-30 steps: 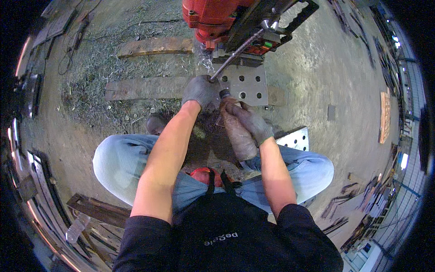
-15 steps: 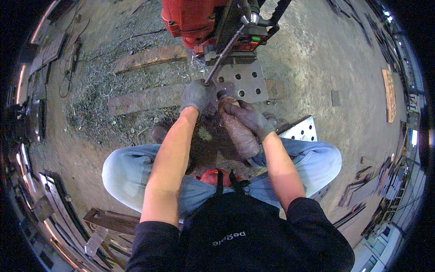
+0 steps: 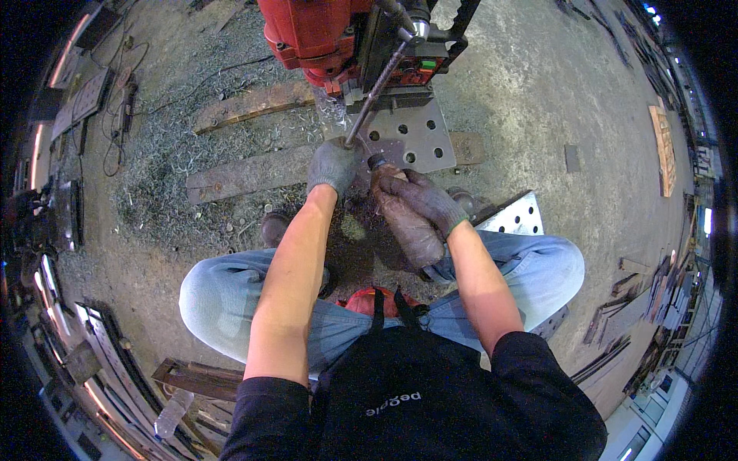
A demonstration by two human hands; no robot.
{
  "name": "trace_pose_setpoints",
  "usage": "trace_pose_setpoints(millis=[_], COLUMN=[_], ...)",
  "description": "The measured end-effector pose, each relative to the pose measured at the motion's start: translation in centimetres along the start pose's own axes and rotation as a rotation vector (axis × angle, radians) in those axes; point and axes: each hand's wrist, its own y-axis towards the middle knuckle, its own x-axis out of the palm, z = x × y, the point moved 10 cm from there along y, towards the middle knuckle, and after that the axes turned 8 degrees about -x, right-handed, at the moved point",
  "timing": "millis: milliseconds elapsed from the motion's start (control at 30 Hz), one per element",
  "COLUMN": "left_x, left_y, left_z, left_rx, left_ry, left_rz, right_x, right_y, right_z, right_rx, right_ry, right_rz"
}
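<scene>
Your left hand [image 3: 336, 163], fingers curled round 1 metal lever [image 3: 375, 93] of the red machine [image 3: 315, 34], your right hand [image 3: 427, 202], fingers clasping 1 brown bottle [image 3: 410, 234], its cap [image 3: 375, 160] at the near edge of the perforated plate [image 3: 423, 143].

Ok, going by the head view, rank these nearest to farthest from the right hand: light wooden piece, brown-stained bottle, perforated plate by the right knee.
From the right hand:
1. Brown-stained bottle, in its grip.
2. Perforated plate, to its right, just beyond the knee.
3. Light wooden piece, far right, on the floor.
</scene>
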Motion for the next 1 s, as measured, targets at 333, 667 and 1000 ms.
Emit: trace_pose_setpoints(millis=[333,667,1000], left_x=[-0.2,-0.8,-1.5], left_y=[-0.8,-0.9,-1.7], left_z=[0.2,0.2,1.5], left_rx=[-0.037,-0.046,-0.033], left_ry=[-0.063,-0.026,-0.052], left_rz=[-0.025,0.019,0.035], right_x=[0.0,-0.2,-0.5], right_y=[0.1,-1.1,0.9], right_z=[0.5,-2.9,1.2], right_rx=[0.015,-0.011,-0.019], right_ry=[-0.067,-0.03,0.311], right_rz=[-0.024,0.008,0.085])
